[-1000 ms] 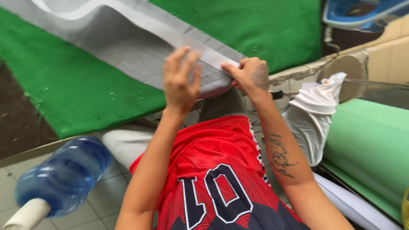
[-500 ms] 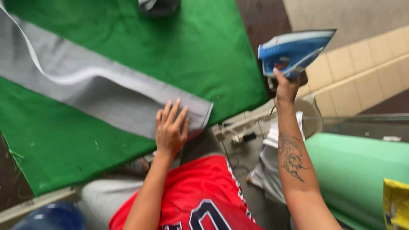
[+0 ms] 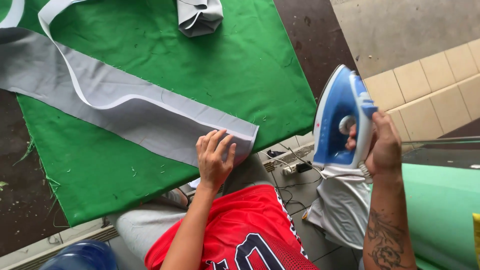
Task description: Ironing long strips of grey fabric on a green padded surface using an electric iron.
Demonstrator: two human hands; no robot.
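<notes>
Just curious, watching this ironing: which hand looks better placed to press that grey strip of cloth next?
Probably the right hand: it grips the blue iron, lifted beside the green board. The left hand lies flat on the grey strip, pinning its end.

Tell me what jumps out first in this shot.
The blue steam iron stands out, held up in the right hand off the board's right edge. Next comes the grey fabric strip crossing the green ironing cloth, its near end pressed flat by the left hand.
</notes>
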